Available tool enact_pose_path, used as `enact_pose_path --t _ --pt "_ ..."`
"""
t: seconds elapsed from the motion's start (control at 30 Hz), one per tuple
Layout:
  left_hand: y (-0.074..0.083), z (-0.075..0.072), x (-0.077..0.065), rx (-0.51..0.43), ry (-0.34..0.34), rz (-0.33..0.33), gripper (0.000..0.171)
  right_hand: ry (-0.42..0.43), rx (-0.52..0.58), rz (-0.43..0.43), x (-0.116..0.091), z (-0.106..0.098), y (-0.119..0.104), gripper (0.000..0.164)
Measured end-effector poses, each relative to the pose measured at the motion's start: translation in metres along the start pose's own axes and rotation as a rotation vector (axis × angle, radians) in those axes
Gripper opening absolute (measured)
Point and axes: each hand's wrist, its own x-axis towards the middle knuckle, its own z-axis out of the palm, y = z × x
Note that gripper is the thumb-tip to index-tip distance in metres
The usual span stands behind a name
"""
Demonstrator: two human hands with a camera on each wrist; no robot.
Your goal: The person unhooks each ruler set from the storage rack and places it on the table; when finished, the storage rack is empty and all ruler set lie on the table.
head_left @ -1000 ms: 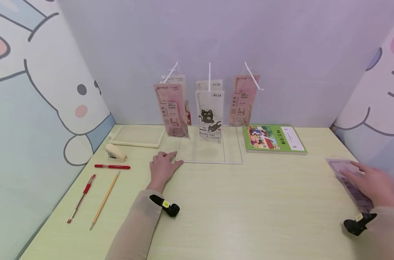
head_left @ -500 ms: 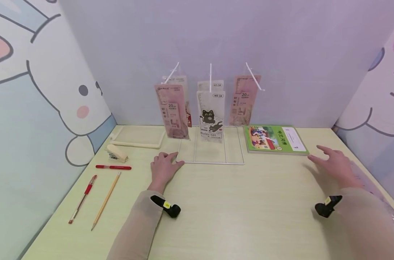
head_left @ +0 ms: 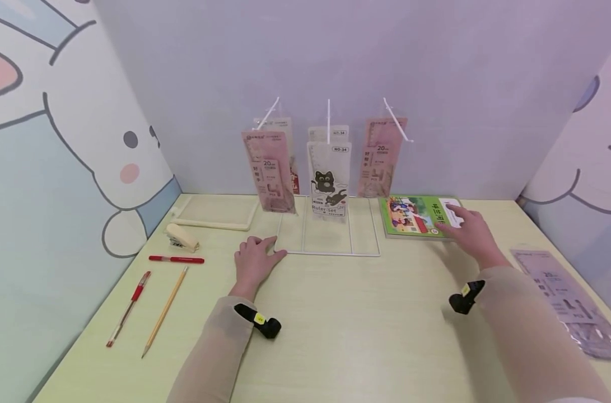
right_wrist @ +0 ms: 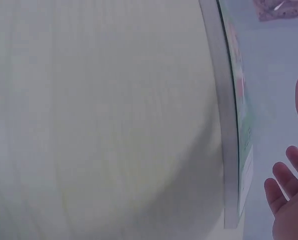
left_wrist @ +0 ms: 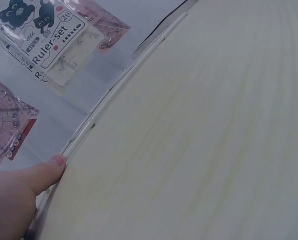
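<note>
My left hand (head_left: 255, 263) holds the front left corner of a white wire display rack (head_left: 330, 254); in the left wrist view its thumb (left_wrist: 51, 170) lies on the base wire. Ruler-set packets hang from the rack's hooks: a pink packet (head_left: 270, 173) at left, a cat-printed packet (head_left: 330, 179) in the middle, another pink packet (head_left: 383, 157) at right. My right hand (head_left: 471, 235) is over the right end of a green book (head_left: 411, 215), its fingers apart and gripping nothing. In the right wrist view, the fingers (right_wrist: 286, 180) appear above the book's cover.
A pink ruler-set packet (head_left: 567, 302) lies by the right edge of the table (head_left: 365, 336). At left are a cream frame (head_left: 214, 212), a stapler (head_left: 181, 237), a red pen (head_left: 176, 259), a second red pen (head_left: 129, 308) and a pencil (head_left: 165, 310).
My right hand has let go of the pink ruler-set packet at the right edge and moved left and away from me, over the book. The left hand has stayed at the rack's corner.
</note>
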Motion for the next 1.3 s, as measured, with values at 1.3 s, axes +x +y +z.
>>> enact_pose_path --t 1.3 --pt "0.0 -0.001 -0.003 0.005 0.015 0.011 0.055 0.059 0.18 -0.164 0.068 -0.006 -0.142 0.071"
